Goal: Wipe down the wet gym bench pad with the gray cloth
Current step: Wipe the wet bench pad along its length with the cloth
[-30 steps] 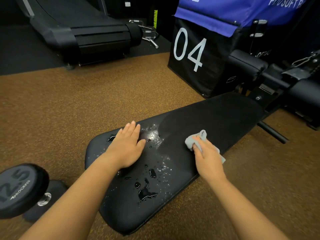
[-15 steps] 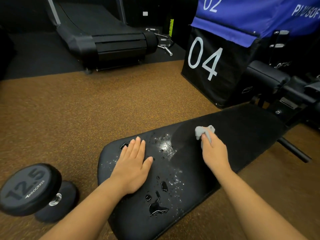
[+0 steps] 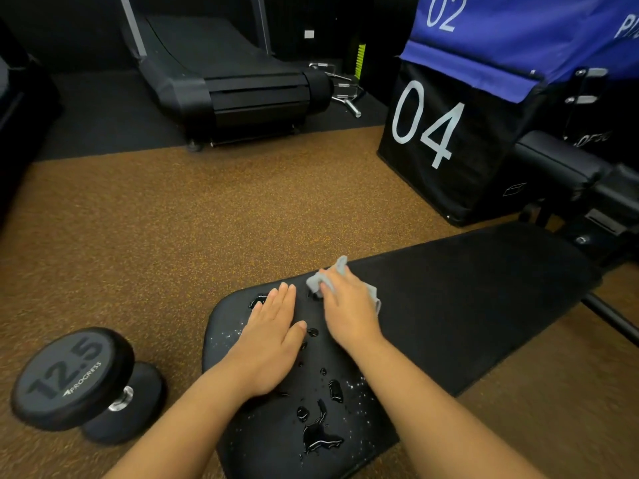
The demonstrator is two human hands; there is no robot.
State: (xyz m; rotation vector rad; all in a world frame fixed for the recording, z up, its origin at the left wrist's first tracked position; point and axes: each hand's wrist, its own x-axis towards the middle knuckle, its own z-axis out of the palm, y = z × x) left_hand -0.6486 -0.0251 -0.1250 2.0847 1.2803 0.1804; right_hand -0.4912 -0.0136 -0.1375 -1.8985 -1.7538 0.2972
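Note:
The black bench pad (image 3: 466, 305) runs from the lower middle up to the right. Water drops and a small puddle (image 3: 320, 440) lie on its near end. My right hand (image 3: 349, 309) presses the crumpled gray cloth (image 3: 316, 281) onto the pad near its far edge; most of the cloth is hidden under the hand. My left hand (image 3: 273, 344) lies flat on the wet near end, fingers together, holding nothing, just left of the right hand.
A black 12.5 dumbbell (image 3: 79, 382) lies on the brown floor left of the bench. A black box marked 04 (image 3: 446, 136) stands behind the bench, under a blue one. A treadmill (image 3: 224, 81) is at the back. Bench frame parts (image 3: 608, 202) sit at right.
My right hand has slid the cloth left along the pad towards my left hand, over the wet patch in the middle. My left hand stays flat on the pad.

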